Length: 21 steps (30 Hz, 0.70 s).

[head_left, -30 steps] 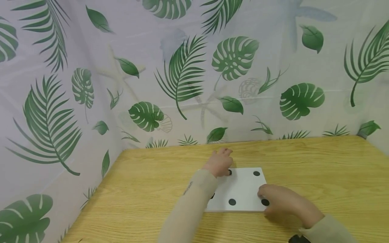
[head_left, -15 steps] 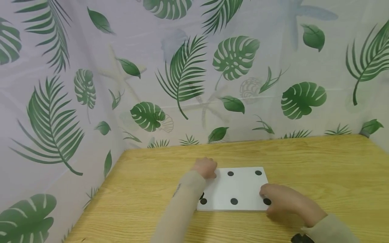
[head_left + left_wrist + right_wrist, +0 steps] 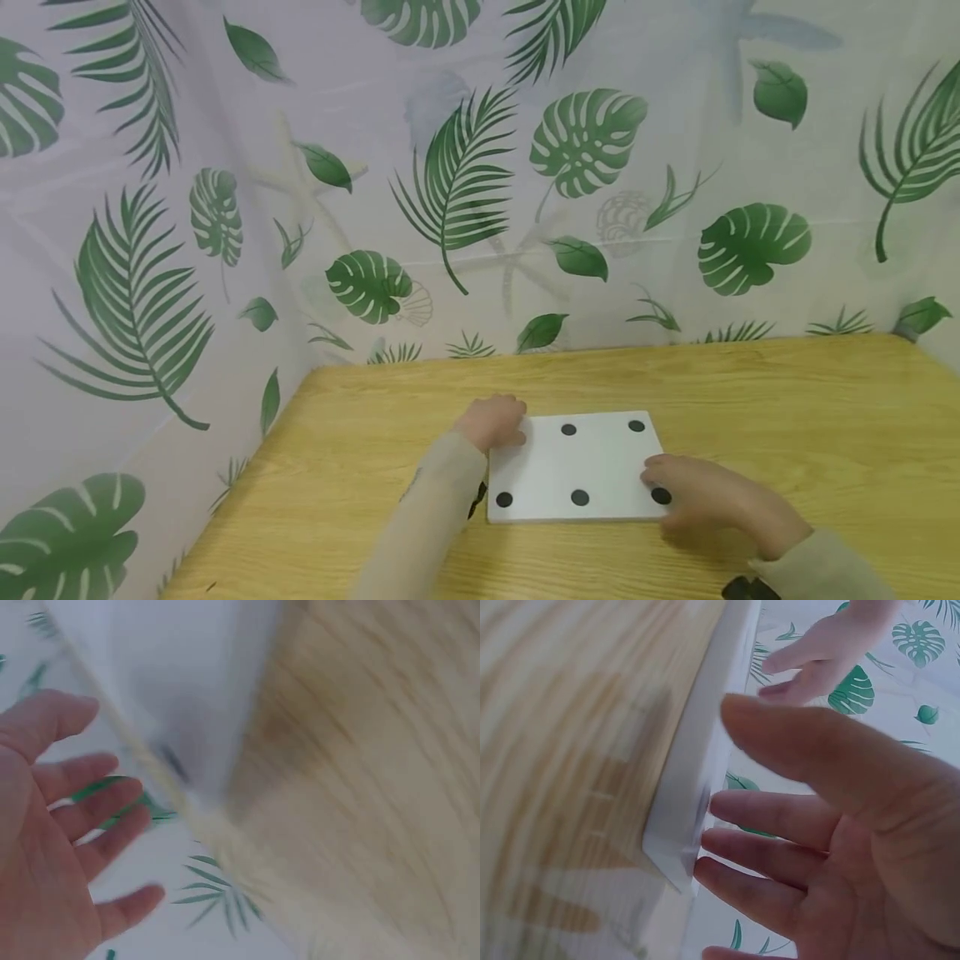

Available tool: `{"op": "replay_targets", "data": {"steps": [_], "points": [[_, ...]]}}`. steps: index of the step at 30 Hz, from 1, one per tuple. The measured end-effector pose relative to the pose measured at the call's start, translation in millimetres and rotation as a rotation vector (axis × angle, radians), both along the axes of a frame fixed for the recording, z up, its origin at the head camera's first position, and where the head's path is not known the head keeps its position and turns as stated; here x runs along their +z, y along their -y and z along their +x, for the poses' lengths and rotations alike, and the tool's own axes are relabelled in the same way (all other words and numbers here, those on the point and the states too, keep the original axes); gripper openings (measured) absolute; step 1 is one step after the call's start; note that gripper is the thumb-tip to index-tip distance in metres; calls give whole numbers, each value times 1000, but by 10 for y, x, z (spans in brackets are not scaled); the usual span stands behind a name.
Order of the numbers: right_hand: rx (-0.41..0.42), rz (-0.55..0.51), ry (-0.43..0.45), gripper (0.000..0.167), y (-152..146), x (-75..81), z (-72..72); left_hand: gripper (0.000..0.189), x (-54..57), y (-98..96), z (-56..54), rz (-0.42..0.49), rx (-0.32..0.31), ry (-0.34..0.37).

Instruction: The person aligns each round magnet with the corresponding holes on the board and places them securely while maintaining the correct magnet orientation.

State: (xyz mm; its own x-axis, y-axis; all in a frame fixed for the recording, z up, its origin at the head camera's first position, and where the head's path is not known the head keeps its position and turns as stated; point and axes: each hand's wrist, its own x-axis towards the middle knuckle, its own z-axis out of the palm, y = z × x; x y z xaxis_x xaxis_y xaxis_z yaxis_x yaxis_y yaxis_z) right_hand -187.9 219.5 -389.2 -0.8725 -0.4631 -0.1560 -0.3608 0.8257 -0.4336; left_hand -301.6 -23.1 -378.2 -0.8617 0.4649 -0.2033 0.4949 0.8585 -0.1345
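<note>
A white rectangular board (image 3: 573, 467) with several black round dots lies flat on the wooden table. My left hand (image 3: 491, 422) is at its far left corner, fingertips over the board and covering that corner. The left wrist view shows this hand (image 3: 60, 825) with spread, loosely bent fingers beside the blurred board (image 3: 202, 675). At the board's right edge is my right hand (image 3: 708, 496), near the front corner dot. In the right wrist view its straight fingers (image 3: 769, 814) reach the board's face (image 3: 697, 750), and the thumb stretches over toward the edge.
The wooden table (image 3: 375, 467) extends around the board on all sides. A white cloth (image 3: 480, 183) printed with green leaves hangs behind the table and along its left. Black bands (image 3: 750, 587) show at both wrists.
My left hand has moved left and nearer, from the middle of the board's far edge to its far left corner, uncovering dots. The right hand keeps its place at the right edge.
</note>
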Motion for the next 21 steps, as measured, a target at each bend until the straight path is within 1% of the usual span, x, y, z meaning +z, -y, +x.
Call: {"op": "replay_targets", "data": {"steps": [1,3,4,7,9,10,12,14,16,19,21], "points": [[6,-5,-29,51,8,13,1,37,19,15,35,16,-1,-31],[6,-20,-134,53,38,54,7,46,85,51,139,61,-5,-104],[-2,-33,-208,53,57,83,12,48,122,67,202,90,-11,-151],[-37,-60,-491,53,123,192,34,53,225,100,420,181,-48,-316],[-72,-86,-644,52,163,270,67,54,274,93,576,246,-78,-415],[-82,-92,-709,52,179,307,86,54,287,85,648,277,-91,-460],[-94,-102,-799,51,204,368,128,55,299,64,785,335,-103,-522],[-94,-108,-848,52,223,409,165,57,294,45,900,387,-98,-547],[-92,-118,-891,51,233,430,190,59,281,24,983,416,-86,-558],[-96,-144,-937,53,235,441,217,61,254,-8,1050,429,-69,-549],[-108,-158,-952,55,230,444,232,60,231,-21,1059,427,-60,-543]]}}
